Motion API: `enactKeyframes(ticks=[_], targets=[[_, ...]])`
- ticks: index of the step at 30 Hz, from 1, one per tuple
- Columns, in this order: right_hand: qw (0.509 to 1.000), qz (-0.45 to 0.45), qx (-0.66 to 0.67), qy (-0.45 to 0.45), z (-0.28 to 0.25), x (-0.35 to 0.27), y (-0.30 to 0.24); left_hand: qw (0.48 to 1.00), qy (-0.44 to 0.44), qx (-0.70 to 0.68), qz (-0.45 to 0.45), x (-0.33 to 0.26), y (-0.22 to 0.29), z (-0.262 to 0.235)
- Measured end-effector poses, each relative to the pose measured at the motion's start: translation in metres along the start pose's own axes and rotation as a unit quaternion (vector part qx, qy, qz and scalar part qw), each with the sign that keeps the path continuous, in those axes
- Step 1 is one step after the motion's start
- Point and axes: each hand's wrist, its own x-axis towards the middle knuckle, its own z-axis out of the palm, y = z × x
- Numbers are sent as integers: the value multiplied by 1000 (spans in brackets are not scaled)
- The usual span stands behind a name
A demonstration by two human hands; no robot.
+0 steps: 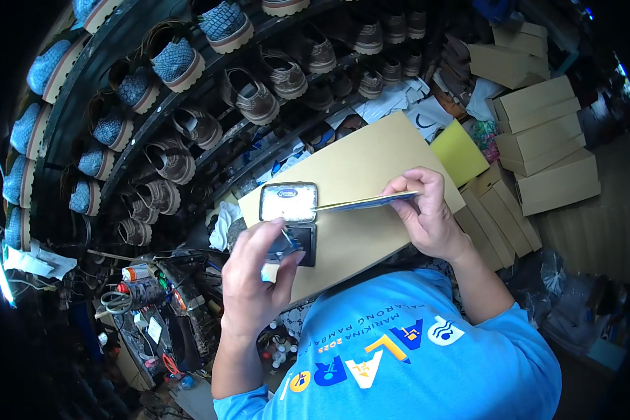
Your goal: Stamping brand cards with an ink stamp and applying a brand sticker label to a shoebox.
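I have a tan board across my lap, and on it an open ink-pad tin whose lid lies flat, with the dark pad just below it. My left hand is closed around a small stamp, its fingers bunched on it right beside the pad. My right hand pinches a thin card by its right end, thumb over fingers, so that the card hangs edge-on above the board and its free end reaches toward the tin. To do this well, I judge the card should lie flat on the board before anything presses on it, and the stamp should come down square, not tilted. Brown and blue woven shoes fill racks at the upper left; cardboard boxes are stacked at the right.
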Motion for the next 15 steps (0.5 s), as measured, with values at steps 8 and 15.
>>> enactKeyframes(ticks=[8, 15], targets=[[994, 77, -71, -12, -8, 0, -6, 999, 35, -33, -25, -9, -1, 4], [982, 7, -186, -40, -5, 16, -12, 995, 34, -64, -70, -14, -8, 6]])
